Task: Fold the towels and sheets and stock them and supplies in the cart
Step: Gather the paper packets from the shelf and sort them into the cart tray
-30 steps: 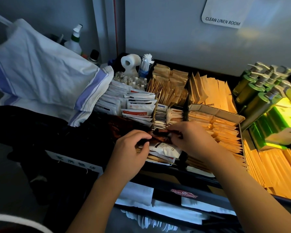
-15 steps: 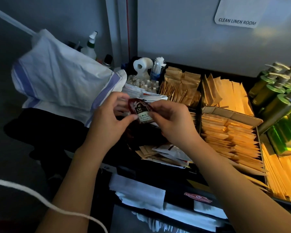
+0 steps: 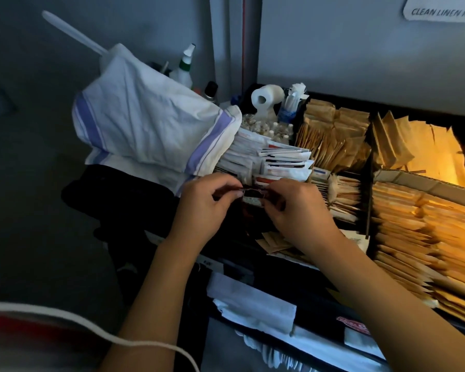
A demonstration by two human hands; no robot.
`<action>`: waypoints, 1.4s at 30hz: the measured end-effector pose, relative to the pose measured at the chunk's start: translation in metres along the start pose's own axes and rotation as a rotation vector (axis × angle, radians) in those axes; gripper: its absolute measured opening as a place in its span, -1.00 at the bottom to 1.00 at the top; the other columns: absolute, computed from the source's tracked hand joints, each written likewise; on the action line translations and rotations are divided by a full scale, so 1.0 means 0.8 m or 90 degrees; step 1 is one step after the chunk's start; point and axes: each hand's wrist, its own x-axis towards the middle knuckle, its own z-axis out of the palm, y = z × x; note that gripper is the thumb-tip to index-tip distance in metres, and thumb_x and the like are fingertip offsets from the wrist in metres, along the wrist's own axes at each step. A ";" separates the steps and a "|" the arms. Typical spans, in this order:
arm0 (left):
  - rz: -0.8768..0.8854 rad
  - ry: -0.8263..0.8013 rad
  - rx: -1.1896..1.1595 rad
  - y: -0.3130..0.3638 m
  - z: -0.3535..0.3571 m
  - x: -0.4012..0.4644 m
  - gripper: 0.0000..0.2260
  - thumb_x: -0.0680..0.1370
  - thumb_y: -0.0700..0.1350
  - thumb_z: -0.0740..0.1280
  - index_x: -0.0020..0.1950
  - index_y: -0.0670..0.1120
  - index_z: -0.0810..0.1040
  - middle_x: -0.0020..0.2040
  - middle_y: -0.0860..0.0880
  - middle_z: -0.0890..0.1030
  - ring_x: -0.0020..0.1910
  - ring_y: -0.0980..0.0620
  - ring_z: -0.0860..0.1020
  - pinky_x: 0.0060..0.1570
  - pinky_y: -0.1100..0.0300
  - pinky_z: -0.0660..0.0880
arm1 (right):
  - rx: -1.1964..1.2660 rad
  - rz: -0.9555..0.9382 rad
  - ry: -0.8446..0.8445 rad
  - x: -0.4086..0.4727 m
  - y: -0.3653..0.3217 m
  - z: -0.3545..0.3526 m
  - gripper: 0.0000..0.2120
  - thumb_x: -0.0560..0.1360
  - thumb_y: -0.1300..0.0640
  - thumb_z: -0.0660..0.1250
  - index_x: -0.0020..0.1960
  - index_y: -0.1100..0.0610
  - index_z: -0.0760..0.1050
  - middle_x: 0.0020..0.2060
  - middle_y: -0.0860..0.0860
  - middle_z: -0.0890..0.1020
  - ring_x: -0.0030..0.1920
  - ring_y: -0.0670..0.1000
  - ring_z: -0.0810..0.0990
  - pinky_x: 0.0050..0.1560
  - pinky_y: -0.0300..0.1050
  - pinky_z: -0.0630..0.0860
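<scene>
Left hand (image 3: 204,202) and right hand (image 3: 293,210) both curled, each grip pinching one end of a small dark sachet (image 3: 253,194), held low over the dark front compartment of the cart (image 3: 320,336), just ahead of the white packets (image 3: 279,162).

Likely risks: slipping from the fingertips, since the sachet looks glossy and thin; dropping unseen into the unlit compartment, dark foil against dark lining; landing skewed instead of upright in a row; knocking the white packets, which lean loosely and could fan over. The towel (image 3: 151,122) overhanging the left edge could also slide down onto the rows if nudged.

Sachet flat, rectangular, dark red with a pale label strip. White packets papery, crisp-edged, stacked on edge. Brown packets (image 3: 414,237) matte kraft paper, tightly filed. Towel soft, creased, white with blue stripes. Paper roll (image 3: 266,98) cylindrical, behind.
</scene>
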 end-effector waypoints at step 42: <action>0.009 -0.004 0.292 -0.018 0.032 -0.046 -0.78 0.37 0.01 0.63 -0.08 0.02 0.67 0.03 0.08 0.59 0.09 0.00 0.47 0.11 -0.02 0.45 | -0.102 0.092 -0.123 -0.029 -0.010 0.038 -0.89 0.51 0.01 0.43 -0.01 0.02 0.63 -0.05 -0.07 0.63 -0.08 0.06 0.62 -0.14 0.03 0.58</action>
